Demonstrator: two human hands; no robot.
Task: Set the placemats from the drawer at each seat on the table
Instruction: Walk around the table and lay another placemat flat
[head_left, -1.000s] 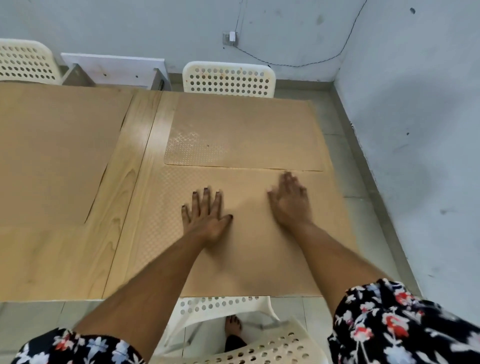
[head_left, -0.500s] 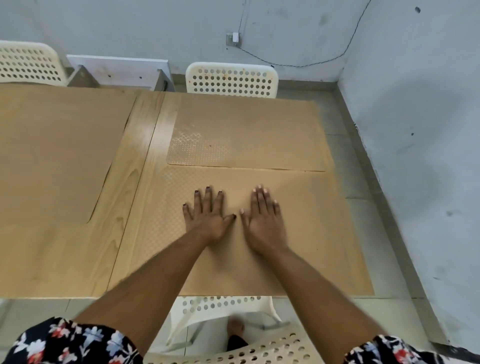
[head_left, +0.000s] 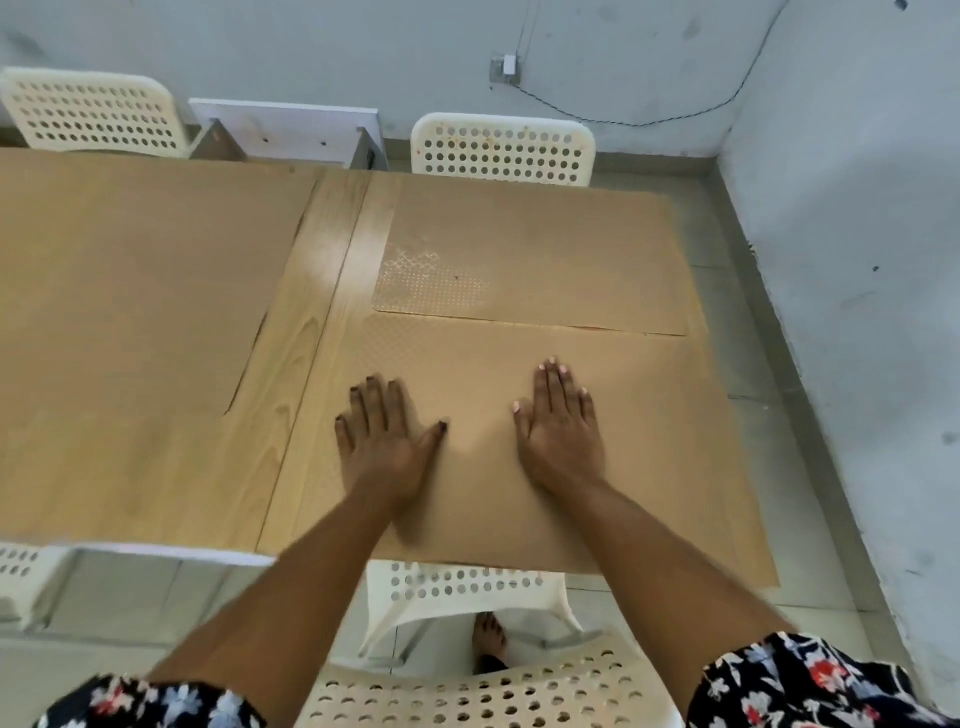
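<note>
Left hand (head_left: 382, 441) lies flat and open on the near placemat (head_left: 649, 441), gripping nothing; right hand (head_left: 561, 426), just beside it, likewise. To flatten it well, I'd sweep both palms outward, keeping its far edge against the next mat (head_left: 571, 260).

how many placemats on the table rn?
3 clear: near placemat under both flat hands, far placemat by the far chair, left placemat covering the table's left part. A fourth may lie in the near-left corner; no edge shows.
</note>
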